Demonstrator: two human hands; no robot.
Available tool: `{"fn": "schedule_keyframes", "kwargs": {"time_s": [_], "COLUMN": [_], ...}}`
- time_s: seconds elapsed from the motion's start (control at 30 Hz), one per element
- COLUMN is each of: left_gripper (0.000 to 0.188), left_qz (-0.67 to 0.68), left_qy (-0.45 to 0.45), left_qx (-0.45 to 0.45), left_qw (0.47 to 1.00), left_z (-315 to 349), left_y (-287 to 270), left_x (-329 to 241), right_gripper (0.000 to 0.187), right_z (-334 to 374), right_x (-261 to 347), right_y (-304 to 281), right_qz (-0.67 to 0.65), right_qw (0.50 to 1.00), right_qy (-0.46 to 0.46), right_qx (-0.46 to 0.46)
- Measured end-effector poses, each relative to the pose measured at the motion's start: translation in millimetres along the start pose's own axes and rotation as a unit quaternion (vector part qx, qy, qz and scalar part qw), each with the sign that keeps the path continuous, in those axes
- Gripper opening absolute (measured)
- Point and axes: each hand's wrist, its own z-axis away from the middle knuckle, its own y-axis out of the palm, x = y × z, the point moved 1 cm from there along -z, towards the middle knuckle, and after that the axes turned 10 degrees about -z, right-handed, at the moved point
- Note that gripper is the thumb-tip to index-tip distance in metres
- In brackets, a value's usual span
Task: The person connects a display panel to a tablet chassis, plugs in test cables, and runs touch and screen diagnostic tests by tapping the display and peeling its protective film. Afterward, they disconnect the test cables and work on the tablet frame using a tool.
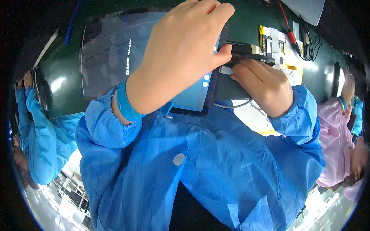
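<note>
1. dark green work surface (pixel 65 73) spans the view, with co-workers in blue and pink coats at either edge.
2. left hand (pixel 181 54) lies spread, fingers curled over the tablet (pixel 192 98) with its lit blue screen.
3. right hand (pixel 262 86) pinches a black cable plug (pixel 252 57) at the tablet's right edge.
4. white and yellow labelled strips (pixel 275 44) lie beyond, beside red and black wires (pixel 293 36).

Blue smock sleeves (pixel 216 154) w/ white snap button (pixel 179 159), below tablet. Tablet (pixel 192 96): black frame, light-blue screen w/ white dots. Blue wristband (pixel 125 103) at tablet's left. Dark green mat (pixel 65 73) under tablet. Red wire (pixel 287 23), yellow tape (pixel 293 67) right of tablet. Pink smock (pixel 333 142) far right of tablet.
</note>
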Motion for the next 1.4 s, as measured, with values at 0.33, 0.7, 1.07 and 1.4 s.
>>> {"fn": "schedule_keyframes", "kwargs": {"time_s": [0.33, 0.7, 1.07, 1.4], "left_gripper": [0.048, 0.052, 0.058, 0.062], "left_qz": [-0.060, -0.113, -0.834, 0.120], "left_qy": [-0.002, -0.206, 0.002, -0.253], "left_qx": [-0.001, -0.147, 0.014, -0.129], "left_qw": [0.998, 0.961, 0.551, 0.951], "left_z": [4, 98, 157, 149], "left_y": [-3, -66, -38, -18], "left_x": [0, 109, 208, 174], "right_gripper": [0.017, 0.013, 0.013, 0.015], "right_z": [8, 11, 3, -3], "right_x": [0, 15, 11, -4], "right_y": [3, 5, 12, 13], "right_qz": [0.007, -0.248, -0.135, -0.114], "right_qw": [1.000, 0.942, 0.972, 0.989], "right_qy": [-0.022, 0.207, 0.164, 0.059], "right_qx": [-0.019, -0.093, -0.096, -0.071]}}
